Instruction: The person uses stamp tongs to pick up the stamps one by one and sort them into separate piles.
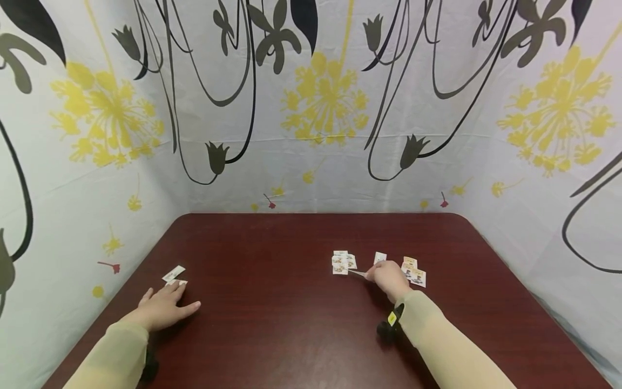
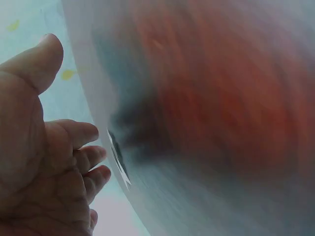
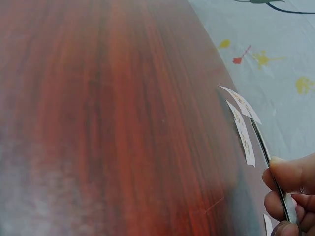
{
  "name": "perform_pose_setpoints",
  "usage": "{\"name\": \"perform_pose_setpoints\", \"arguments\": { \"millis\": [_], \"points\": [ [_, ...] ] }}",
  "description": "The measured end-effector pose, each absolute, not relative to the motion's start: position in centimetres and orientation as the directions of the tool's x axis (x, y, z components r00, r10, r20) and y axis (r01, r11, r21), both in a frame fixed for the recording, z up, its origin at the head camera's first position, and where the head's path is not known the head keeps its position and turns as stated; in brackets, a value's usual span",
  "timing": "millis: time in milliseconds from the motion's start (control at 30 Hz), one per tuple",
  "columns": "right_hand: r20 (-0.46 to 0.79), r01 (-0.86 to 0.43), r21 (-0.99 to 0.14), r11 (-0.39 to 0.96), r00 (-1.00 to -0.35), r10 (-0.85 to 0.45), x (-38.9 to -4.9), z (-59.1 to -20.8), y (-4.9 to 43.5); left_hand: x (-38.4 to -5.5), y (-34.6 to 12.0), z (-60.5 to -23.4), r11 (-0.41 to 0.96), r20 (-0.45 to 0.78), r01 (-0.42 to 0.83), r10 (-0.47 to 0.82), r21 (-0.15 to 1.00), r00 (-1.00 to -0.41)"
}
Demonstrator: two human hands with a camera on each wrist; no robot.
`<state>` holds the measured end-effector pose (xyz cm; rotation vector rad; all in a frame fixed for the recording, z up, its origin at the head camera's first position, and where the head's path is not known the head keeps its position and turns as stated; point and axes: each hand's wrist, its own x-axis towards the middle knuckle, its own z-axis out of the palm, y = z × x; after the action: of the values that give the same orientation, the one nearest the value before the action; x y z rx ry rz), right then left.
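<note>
My right hand (image 1: 389, 278) pinches thin metal tweezers (image 3: 263, 142) between thumb and fingers. Their tip meets a small white printed card (image 3: 241, 102) at the edge of a cluster of cards (image 1: 340, 268). Another card (image 3: 242, 135) lies close beside it in the right wrist view. On the left, my left hand (image 1: 162, 307) lies with fingers spread, its fingertips at a small white card (image 1: 181, 282) that they partly cover. Just beyond is a second card (image 1: 173, 273). The left wrist view shows this hand's palm (image 2: 29, 162) and relaxed fingers, with nothing gripped.
More cards with orange and dark prints (image 1: 413, 273) lie right of my right hand, and a single card (image 1: 380, 256) sits just behind it. The dark red table (image 1: 272, 313) is bordered by a flower-patterned cloth (image 1: 311, 178) at its back and sides.
</note>
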<state>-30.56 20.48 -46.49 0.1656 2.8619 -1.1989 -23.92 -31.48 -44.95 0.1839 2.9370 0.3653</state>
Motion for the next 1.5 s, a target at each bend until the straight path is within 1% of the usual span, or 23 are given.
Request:
{"name": "perform_pose_setpoints", "arguments": {
  "millis": [300,667,833,1033,1233,1500],
  "points": [
    [-0.051,0.100,-0.698,0.709,-0.995,0.090,-31.0,-46.3,20.6,-23.4,-32.0,-45.2,0.960,-0.168,0.099,0.146,0.262,-0.975],
    [-0.028,0.088,-0.657,0.749,-0.995,0.093,-31.4,-46.5,20.3,-23.1,-29.8,-45.1,0.956,-0.115,0.166,0.198,0.241,-0.974],
    [-0.003,0.081,-0.589,0.804,-0.995,0.098,-31.6,-46.4,20.4,-23.1,-28.4,-45.0,0.950,-0.128,0.211,0.245,0.228,-0.961],
    [0.023,0.056,-0.510,0.858,-0.997,0.078,-31.5,-46.1,20.8,-22.8,-26.6,-44.6,0.937,-0.163,0.253,0.296,0.242,-0.941],
    [0.014,0.073,-0.530,0.845,-0.995,0.095,-30.8,-45.5,20.8,-22.6,-24.7,-44.3,0.925,-0.177,0.292,0.338,0.243,-0.924],
    [0.034,0.054,-0.580,0.813,-0.995,0.091,-29.6,-45.3,19.5,-22.5,-21.8,-44.1,0.891,-0.185,0.370,0.423,0.263,-0.887]
  ]
}}
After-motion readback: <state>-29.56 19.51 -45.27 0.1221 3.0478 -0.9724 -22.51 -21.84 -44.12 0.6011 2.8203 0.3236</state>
